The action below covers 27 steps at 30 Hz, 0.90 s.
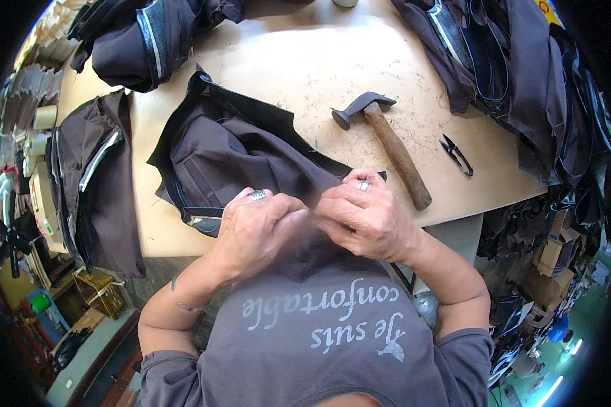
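Note:
A dark brown sewn fabric piece (227, 156) with wide black edging lies bunched at the near side of the table, its open rim facing far left. Both hands are closed at its near end, close together in front of my chest. My left hand (254, 227) has its fingers curled in on the cloth, with a ring showing. Just to its right, my right hand (366, 214) pinches the near right part of the same piece. The fingertips of both hands are turned under, so the exact spot gripped is hidden.
Right of the fabric lies a hammer (394, 146) with a wooden handle, and beyond it small black thread snips (458, 156). Similar dark fabric pieces lie at left (98, 176), far left (136, 51) and in a pile at right (516, 74). Thread scraps dot the tan table (292, 61).

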Available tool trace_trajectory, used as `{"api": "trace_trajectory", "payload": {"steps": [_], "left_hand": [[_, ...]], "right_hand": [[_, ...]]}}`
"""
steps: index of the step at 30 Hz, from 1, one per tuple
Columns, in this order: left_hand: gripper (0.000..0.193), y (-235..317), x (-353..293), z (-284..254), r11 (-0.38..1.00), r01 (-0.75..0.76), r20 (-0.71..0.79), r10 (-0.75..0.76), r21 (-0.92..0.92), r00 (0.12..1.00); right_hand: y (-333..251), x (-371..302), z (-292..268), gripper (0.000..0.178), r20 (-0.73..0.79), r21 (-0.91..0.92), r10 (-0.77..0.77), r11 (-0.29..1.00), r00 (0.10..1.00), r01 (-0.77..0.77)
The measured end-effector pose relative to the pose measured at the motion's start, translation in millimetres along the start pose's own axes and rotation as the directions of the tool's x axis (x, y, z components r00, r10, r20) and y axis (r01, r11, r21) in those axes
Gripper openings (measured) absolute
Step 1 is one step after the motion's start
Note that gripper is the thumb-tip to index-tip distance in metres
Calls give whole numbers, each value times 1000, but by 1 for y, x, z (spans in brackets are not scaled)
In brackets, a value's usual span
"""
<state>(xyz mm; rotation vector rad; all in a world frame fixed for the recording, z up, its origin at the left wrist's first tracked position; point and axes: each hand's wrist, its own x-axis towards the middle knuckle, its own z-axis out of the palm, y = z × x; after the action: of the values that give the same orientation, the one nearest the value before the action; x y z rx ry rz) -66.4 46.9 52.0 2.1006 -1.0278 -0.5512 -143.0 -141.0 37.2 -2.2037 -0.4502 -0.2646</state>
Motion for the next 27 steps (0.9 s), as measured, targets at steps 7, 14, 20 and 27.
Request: {"api": "trace_trajectory", "payload": {"steps": [7,14,20,27], "left_hand": [[11,1,0,2,992,119,9,-119,-41,993],[15,5,1,-3,978,184,40,-181,-97,983],[15,4,1,-2,979,126,39,-122,-158,992],[22,7,4,-8,976,161,154,-138,-150,978]], "right_hand": [[-13,3,3,13,26,-365,-40,930,999,47],[-16,6,7,9,-109,-291,-87,955,990,52],[-20,8,5,11,-26,-476,-98,876,995,74],[-6,4,16,10,-69,-399,-103,914,992,67]]}}
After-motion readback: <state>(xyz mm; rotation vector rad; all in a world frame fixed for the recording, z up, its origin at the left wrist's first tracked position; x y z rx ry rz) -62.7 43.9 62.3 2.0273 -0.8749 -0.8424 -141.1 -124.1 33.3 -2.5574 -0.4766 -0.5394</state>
